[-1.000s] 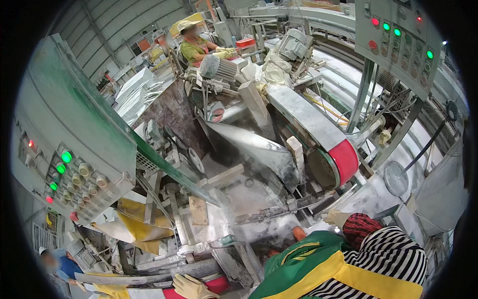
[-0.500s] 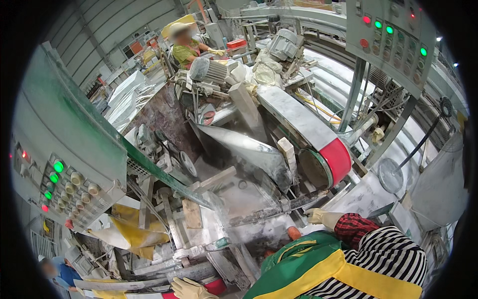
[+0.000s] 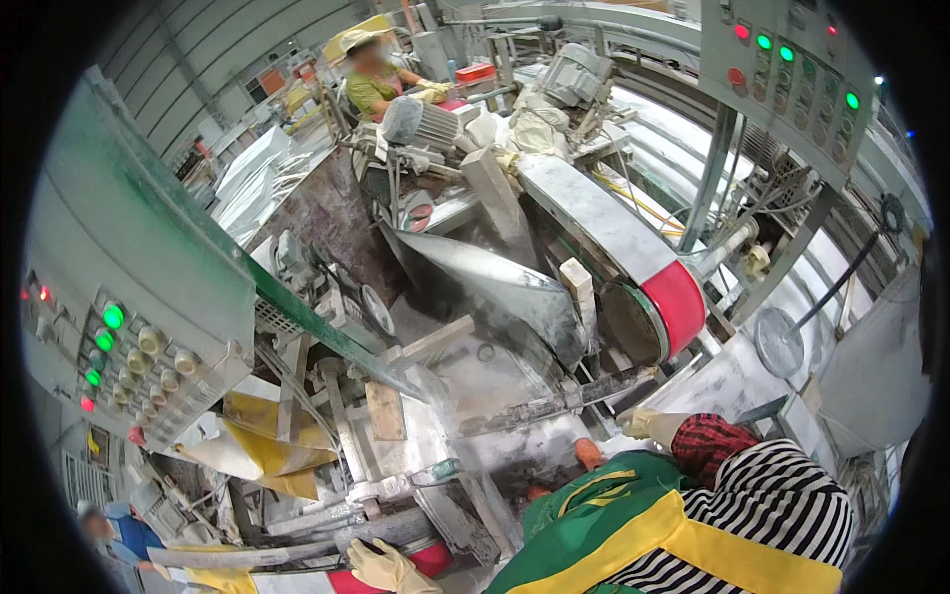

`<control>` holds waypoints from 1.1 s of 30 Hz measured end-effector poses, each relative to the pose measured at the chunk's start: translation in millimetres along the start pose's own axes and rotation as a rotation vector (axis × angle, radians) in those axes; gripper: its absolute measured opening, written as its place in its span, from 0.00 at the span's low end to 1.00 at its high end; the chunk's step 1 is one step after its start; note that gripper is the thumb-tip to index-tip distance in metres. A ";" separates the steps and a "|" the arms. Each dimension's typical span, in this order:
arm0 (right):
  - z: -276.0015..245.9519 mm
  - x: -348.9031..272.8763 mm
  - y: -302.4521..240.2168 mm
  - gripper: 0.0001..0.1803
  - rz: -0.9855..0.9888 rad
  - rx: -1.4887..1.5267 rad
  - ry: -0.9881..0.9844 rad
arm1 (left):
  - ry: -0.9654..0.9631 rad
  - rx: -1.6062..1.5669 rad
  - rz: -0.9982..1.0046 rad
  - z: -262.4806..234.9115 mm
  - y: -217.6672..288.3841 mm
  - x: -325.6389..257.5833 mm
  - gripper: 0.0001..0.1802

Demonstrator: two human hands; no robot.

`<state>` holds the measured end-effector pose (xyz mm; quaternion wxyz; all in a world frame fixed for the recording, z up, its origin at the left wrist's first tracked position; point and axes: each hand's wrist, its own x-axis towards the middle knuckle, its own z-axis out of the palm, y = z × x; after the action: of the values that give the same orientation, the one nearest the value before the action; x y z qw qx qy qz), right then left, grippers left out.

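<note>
My left hand [image 3: 388, 569], in a pale yellow work glove, is at the lower middle over a belt with a red end [image 3: 432, 558]. Its fingers are spread, with nothing seen in them. On the right, my right hand [image 3: 653, 426], gloved too, is by the white machine surface below another red-ended belt roller [image 3: 676, 309]. Its fingers point left and look stretched out, nothing visible in them. A red checked sleeve cover [image 3: 711, 447] covers that forearm. A green and yellow apron [image 3: 604, 530] hides part of the machine near me.
Control panels with lit buttons stand left [image 3: 129, 366] and upper right [image 3: 787, 84]. A curved metal guard [image 3: 485, 277], wooden blocks [image 3: 386, 411] and motors [image 3: 574, 74] fill the middle. One co-worker [image 3: 374, 84] is at the back, another [image 3: 129, 535] lower left. A round fan-like disc [image 3: 779, 345] stands right.
My left hand has risen slightly, its fingers wider apart. My right hand has shifted a little to the right. The view has moved slightly; the far co-worker's hands have come closer in.
</note>
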<state>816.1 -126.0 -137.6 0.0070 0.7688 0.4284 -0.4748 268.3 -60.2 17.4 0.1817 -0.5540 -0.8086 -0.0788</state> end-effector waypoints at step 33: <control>51.0 64.8 46.7 0.29 -0.104 0.026 0.139 | 0.359 -0.112 -0.134 69.9 -57.6 -20.4 0.33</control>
<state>822.0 -134.6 -231.8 -0.0577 0.7766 0.4609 -0.4255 207.2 -76.4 -50.5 0.2863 -0.4853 -0.7925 -0.2333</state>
